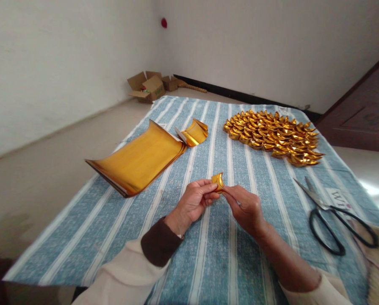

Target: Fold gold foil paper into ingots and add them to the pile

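Between my two hands, above the middle of the table, is a small folded piece of gold foil paper (217, 181). My left hand (197, 197) pinches it from the left, thumb on its near face. At its lower right edge, my right hand (244, 207) grips it between thumb and fingertips. A stack of large gold foil sheets (141, 159) lies to the left, its edges curling up. Touching its far right corner is a smaller pile of cut gold foil pieces (194, 133). Many finished folded gold ingots (272, 133) stand packed together at the far right.
Scissors (327, 207) with black handles lie partly spread on the right, blades pointing away. A blue and white striped cloth (176, 224) covers the table. Open cardboard boxes (148, 87) sit on the floor beyond its far edge. A dark brown door (363, 110) stands at right.
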A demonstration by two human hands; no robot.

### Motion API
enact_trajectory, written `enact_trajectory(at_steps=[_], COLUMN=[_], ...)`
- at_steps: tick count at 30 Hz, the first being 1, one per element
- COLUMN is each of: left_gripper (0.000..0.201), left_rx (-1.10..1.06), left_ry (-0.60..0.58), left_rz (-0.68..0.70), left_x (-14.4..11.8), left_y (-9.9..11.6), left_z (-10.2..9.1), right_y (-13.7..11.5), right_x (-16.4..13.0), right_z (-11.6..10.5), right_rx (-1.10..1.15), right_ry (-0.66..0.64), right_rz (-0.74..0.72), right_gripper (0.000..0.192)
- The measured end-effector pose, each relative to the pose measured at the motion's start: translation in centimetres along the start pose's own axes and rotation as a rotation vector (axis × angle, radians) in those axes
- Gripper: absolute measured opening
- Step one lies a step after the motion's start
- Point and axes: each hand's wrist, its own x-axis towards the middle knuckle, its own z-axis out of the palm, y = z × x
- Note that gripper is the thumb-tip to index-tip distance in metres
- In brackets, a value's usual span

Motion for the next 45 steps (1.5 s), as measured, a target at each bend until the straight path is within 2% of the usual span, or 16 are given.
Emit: enact_trajectory(at_steps=[11,17,22,25,29,32,35,38,45], left_gripper=[0.014,0.015,0.011,0.012,0.013,0.013,0.010,0.008,0.014], left_rx=[0.012,0.016,0.022,-0.004,-0.067,-0.082,-0.081,-0.054,0.021], left_ry=[-0.019,-0.034,-0.053,-0.058,-0.067,-0.066,-0.074,-0.095,-0.105], left_rz=[-0.042,-0.057,-0.056,-0.048,-0.020,0.010,0.068,0.121,0.204], left_x=[-0.1,0.1,0.2,0.1,-0.1,-0.2,-0.2,-0.1,0.1], left_y=[0.1,0.1,0.1,0.2,0.3,0.2,-0.1,-0.4,-0.7], left_z=[-0.1,-0.3,-0.4,-0.3,-0.1,0.0,0.0,-0.1,-0.1], right_y=[0.6,0.1,-0.1,0.0,-0.3,-0.6,-0.8,-0.9,-1.3], right_x=[0.0,0.4,0.5,0.3,0.3,0.3,0.3,0.3,0.5], right_z=[-0.6,-1.5,-1.7,-1.3,-0.6,-0.2,0.2,0.3,0.0], right_rx=[-0.116,-0.178,-0.198,-0.096,0.137,0.298,0.416,0.485,0.492], right_ry=[-0.076,-0.186,-0.202,-0.160,-0.005,0.050,0.097,0.136,0.036], right_rz=[-0.100,-0.150,-0.122,-0.032,0.184,0.341,0.513,0.665,0.709], right_gripper=[0.026,0.027,0.032,0.027,0.018,0.015,0.017,0.028,0.031])
